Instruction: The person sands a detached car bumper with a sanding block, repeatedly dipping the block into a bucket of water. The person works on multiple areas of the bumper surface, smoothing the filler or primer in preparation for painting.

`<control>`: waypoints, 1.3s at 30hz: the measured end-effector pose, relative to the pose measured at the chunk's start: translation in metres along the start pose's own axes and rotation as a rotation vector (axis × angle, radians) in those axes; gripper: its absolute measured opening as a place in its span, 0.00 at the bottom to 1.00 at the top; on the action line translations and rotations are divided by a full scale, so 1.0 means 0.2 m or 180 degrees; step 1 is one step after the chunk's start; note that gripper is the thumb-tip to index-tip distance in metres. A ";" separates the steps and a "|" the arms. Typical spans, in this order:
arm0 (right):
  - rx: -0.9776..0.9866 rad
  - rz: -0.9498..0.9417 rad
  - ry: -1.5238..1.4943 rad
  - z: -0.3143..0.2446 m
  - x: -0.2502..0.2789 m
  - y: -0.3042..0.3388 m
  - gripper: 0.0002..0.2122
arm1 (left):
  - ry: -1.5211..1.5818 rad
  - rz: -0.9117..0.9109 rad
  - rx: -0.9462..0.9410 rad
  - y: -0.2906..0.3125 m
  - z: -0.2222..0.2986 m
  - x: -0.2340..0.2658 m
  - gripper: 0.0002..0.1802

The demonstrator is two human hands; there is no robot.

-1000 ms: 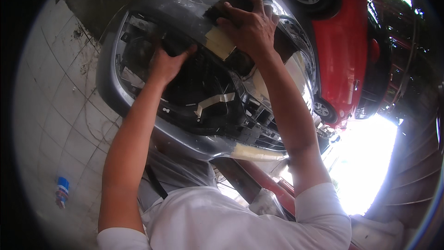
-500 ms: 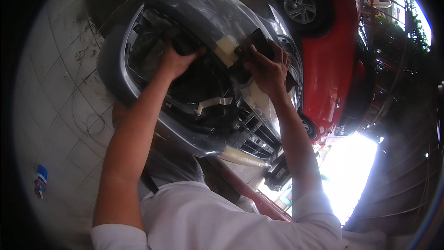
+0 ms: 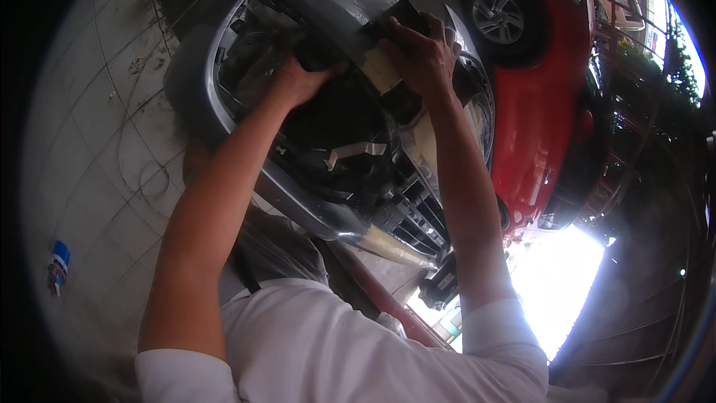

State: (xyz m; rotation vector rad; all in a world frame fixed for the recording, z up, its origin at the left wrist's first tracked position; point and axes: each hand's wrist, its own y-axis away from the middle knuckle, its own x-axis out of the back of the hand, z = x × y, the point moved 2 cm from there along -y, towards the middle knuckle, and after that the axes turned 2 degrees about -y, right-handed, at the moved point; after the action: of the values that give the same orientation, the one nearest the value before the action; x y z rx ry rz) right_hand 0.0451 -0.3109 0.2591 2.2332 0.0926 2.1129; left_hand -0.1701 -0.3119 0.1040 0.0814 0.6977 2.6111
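Note:
A grey car bumper point(image 3: 326, 1) lies across the upper middle, its hollow inner side facing me. My left hand point(image 3: 295, 83) reaches into the hollow; its thumb points right along the inner edge, and the other fingers are curled out of sight in the dark. On the outer face, my right hand point(image 3: 426, 58) presses a thin black sheet point(image 3: 401, 11) with its fingers bent over it. Just below that sheet is a beige patch point(image 3: 382, 71), part of it under my hand. A strip of tape point(image 3: 356, 151) hangs inside the bumper beneath my left hand.
A red car point(image 3: 538, 104) stands on the right, wheel point(image 3: 497, 17) towards the bumper. A blue can point(image 3: 60, 260) is on the tiled floor point(image 3: 82, 157) at far left. A black grille point(image 3: 414, 216) is at the bumper's lower right.
My right hand and the black sheet have moved up and slightly left along the bumper's outer face. My left hand stays at the hollow. The whole view has shifted a little.

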 end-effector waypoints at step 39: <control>0.0197 0.0072 0.0017 0.02 -0.04 -0.03 0.25 | 0.0213 0.0508 -0.0249 -0.08 -0.20 -0.10 0.78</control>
State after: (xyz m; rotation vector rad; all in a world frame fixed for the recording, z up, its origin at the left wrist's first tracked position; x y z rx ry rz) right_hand 0.0478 -0.3049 0.2506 2.2732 0.1354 2.1564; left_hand -0.1530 -0.3270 0.0619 0.0270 0.6345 2.8023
